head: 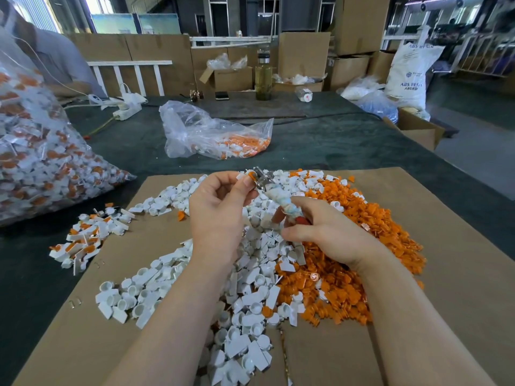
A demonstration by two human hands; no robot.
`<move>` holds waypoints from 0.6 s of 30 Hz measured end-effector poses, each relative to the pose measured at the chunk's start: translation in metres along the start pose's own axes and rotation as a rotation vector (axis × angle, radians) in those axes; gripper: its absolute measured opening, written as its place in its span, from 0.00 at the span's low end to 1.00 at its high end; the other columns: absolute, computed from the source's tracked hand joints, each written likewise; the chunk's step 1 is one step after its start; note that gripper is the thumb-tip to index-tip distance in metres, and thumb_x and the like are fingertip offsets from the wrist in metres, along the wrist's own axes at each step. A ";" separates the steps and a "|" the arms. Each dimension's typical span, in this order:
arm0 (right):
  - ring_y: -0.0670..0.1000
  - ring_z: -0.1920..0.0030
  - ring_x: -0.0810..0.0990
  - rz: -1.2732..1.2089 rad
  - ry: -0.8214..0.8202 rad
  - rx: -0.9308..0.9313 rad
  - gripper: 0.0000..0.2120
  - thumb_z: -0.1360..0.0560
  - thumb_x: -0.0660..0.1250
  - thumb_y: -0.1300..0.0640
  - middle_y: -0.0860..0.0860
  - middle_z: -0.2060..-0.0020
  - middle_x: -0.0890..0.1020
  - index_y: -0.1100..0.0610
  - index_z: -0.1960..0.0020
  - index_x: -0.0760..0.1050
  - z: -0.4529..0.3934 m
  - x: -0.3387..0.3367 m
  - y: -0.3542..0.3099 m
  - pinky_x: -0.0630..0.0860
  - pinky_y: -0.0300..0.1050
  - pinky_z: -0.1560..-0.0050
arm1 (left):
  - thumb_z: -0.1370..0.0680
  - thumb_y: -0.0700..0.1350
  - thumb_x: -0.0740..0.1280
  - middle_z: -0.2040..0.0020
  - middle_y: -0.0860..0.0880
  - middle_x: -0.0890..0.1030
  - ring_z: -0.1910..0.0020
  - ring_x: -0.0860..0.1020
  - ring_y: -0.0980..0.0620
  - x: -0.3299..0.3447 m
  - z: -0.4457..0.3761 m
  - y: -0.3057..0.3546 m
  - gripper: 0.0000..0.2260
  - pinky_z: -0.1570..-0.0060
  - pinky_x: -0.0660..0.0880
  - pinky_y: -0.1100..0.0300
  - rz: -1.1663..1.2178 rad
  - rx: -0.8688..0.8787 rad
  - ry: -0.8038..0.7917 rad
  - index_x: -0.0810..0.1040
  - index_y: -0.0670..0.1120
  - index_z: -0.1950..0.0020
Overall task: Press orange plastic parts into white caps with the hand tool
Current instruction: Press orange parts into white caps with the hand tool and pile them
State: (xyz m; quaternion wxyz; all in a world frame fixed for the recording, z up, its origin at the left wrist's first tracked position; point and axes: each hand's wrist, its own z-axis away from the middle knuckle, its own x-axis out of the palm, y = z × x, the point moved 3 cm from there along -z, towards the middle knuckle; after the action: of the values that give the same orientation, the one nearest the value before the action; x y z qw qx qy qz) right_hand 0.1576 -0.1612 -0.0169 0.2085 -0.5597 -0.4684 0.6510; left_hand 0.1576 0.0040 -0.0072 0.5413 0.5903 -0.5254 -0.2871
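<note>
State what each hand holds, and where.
Left hand pinches a cap at the tool's metal tip; right hand grips the tool's wrapped handle.

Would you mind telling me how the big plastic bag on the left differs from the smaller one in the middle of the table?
The big bag bulges, packed with white-and-orange pieces; the smaller bag lies slack and crumpled, with pieces only along its low near edge. The big bag runs out of frame at the left, while the smaller bag is wholly in view. Both are clear plastic on the dark table cover.
</note>
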 end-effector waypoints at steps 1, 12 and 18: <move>0.46 0.58 0.80 -0.004 0.001 -0.004 0.10 0.27 0.71 0.57 0.43 0.59 0.82 0.53 0.46 0.77 0.000 0.000 0.001 0.76 0.51 0.51 | 0.23 0.36 0.70 0.66 0.52 0.81 0.67 0.81 0.59 0.000 0.000 0.000 0.05 0.62 0.76 0.69 -0.001 0.000 -0.001 0.79 0.44 0.58; 0.44 0.69 0.77 0.038 0.036 -0.051 0.09 0.25 0.66 0.64 0.41 0.72 0.77 0.50 0.56 0.77 -0.003 0.009 -0.002 0.76 0.48 0.63 | 0.23 0.34 0.69 0.71 0.56 0.81 0.70 0.80 0.60 0.000 -0.002 -0.003 0.08 0.64 0.76 0.70 0.032 -0.023 0.007 0.79 0.45 0.59; 0.40 0.72 0.77 0.069 0.041 -0.038 0.15 0.25 0.63 0.68 0.33 0.71 0.79 0.49 0.58 0.76 -0.005 0.012 -0.002 0.73 0.35 0.68 | 0.23 0.34 0.69 0.71 0.56 0.80 0.71 0.79 0.61 -0.002 -0.004 -0.004 0.08 0.64 0.76 0.69 0.035 -0.036 0.011 0.79 0.44 0.59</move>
State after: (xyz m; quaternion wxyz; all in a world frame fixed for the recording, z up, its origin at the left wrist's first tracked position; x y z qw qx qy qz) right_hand 0.1585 -0.1487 -0.0211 0.1848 -0.5928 -0.4564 0.6373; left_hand 0.1617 0.0072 -0.0103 0.5597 0.5729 -0.5273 -0.2837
